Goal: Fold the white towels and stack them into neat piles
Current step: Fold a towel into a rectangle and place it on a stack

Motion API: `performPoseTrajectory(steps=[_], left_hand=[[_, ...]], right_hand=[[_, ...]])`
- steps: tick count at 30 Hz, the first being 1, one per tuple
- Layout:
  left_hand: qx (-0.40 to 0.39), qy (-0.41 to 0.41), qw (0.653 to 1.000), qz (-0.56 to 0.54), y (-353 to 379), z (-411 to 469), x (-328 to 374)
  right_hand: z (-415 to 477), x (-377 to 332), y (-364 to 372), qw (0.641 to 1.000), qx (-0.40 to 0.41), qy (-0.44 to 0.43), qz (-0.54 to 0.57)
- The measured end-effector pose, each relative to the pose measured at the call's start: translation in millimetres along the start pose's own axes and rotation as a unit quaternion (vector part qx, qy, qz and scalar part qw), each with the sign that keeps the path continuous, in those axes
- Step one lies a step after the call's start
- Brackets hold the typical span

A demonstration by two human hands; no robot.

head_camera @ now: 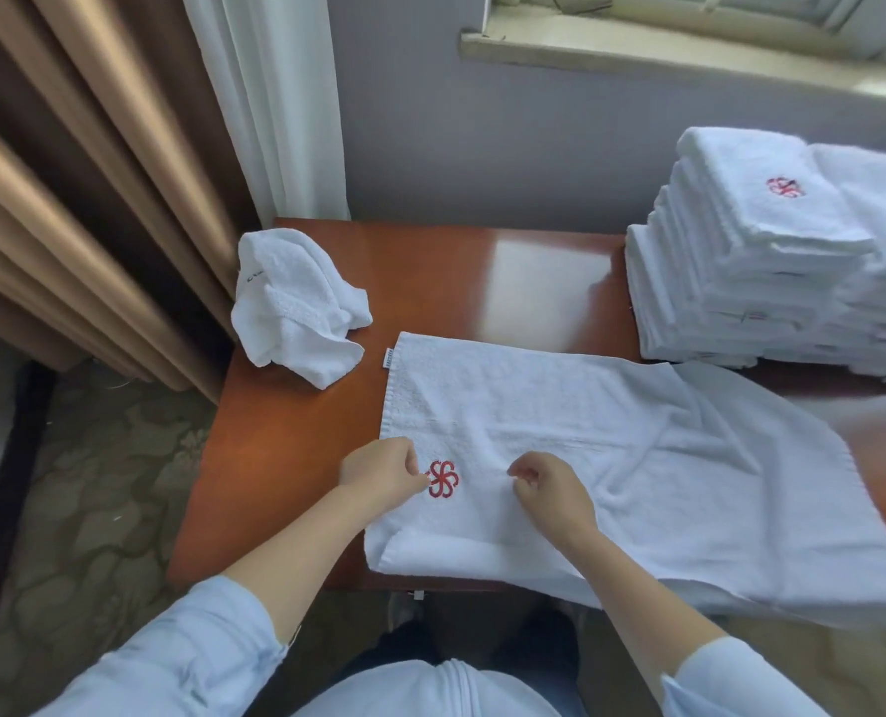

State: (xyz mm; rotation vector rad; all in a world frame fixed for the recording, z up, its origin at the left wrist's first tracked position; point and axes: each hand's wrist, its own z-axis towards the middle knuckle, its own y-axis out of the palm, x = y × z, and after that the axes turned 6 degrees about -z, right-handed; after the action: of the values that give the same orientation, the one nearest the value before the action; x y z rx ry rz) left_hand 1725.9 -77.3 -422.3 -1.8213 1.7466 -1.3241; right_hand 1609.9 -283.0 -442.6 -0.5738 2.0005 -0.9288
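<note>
Beneath a windowsill, against a grey wall, a red-brown tabletop (285, 458) was set. Most of its near right part was covered by a spread towel (637, 458), laid flat but not yet folded small, with its near edge hanging over the tabletop's near edge. At the far right corner, tall piles of folded towels (741, 261) were stacked, so most of the task was judged done. Near the far left corner one crumpled towel (296, 307) was left unfolded. The left hand (378, 473) and the right hand (552, 491) were held curled on the spread towel, seemingly pinching it either side of a red emblem (443, 479).
</note>
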Motion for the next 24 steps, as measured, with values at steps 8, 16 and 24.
performPoseTrajectory(steps=[8,16,24], left_hand=[[0.015,0.092,0.994,-0.049,17,9,63],[0.043,0.140,0.989,0.021,45,27,123],[0.085,0.086,0.984,0.132,62,42,134]], right_hand=[[-6,48,-41,0.999,0.029,0.025,0.018],[3,111,-95,0.999,0.029,0.022,-0.020],[36,125,-111,0.991,-0.004,-0.084,-0.107]])
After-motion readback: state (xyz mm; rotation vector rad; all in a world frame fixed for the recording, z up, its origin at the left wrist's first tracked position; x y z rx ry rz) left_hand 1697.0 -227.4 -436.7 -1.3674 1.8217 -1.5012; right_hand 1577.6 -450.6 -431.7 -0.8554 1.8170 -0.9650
